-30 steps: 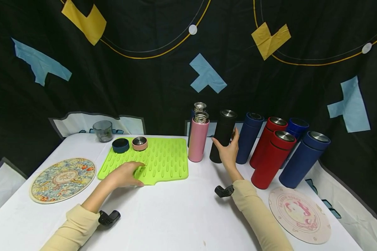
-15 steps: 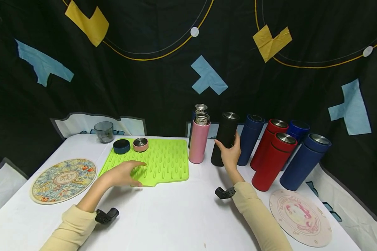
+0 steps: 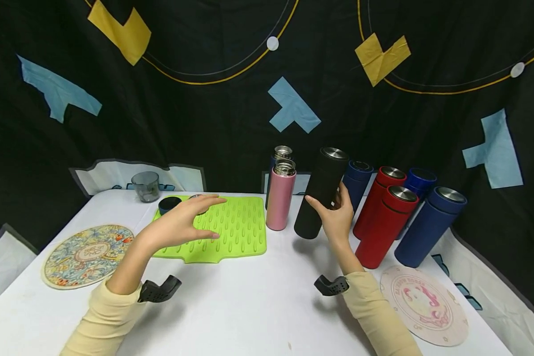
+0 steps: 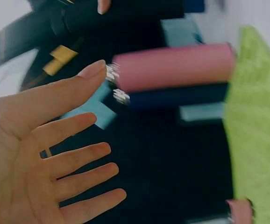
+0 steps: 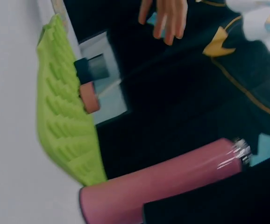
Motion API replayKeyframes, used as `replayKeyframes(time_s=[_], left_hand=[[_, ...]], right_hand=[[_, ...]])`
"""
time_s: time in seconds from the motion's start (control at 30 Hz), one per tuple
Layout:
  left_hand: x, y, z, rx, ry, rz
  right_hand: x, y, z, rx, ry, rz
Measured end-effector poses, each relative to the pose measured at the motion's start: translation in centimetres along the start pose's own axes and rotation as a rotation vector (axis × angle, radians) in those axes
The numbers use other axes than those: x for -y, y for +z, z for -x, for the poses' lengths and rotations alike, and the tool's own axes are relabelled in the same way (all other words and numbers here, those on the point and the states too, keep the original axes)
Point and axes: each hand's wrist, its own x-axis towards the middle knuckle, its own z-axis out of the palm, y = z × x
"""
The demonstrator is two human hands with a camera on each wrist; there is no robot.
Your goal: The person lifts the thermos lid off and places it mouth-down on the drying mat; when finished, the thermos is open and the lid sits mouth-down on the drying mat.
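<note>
Bkgd. & furn., my head-cam feed: blk. cloth backdrop [image 3: 231, 138], wht. table [image 3: 249, 316].
Backdrop: soft creases, runs behind table & round both sides; yel. notched shapes [image 3: 123, 42], upper L & upper R; lt.-blue angular shapes [image 3: 294, 105], L, ctr. & R; thin yel. curved line [image 3: 196, 84] w/ wht. dots [image 3: 272, 43], grey line [image 3: 196, 74] alongside. Wht. lower areas [image 3: 188, 175], dk.-edged, at back & both sides of table. Tabletop: I note 1 small brownish mark [image 3: 289, 345], nr. btm. of view. Light: soft; faint shadows on tabletop.
</note>
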Motion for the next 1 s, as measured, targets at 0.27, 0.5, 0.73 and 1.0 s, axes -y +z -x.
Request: replayKeyframes(time_s=[0.27,0.5,0.73,1.0], left_hand=[[-3.9,-1.0,-1.1,-0.115,0.100,0.096],[-5.5,-0.6,-1.1,-0.322,0.173,0.133],[-6.5,-0.4,-1.2,-0.377,0.218,0.146],[-7.7,-0.5,-0.5,-0.360,0.348,0.118]], right_hand=[[5.2,-0.4,1.3,0.111,-0.008,0.016],[8.0,-0.2,2.6,0.219,-0.057,0.030],[8.7,0.0,3.3,0.353,-0.275,0.069],[7.0,0.7,3.9,0.543,-0.608,0.125]])
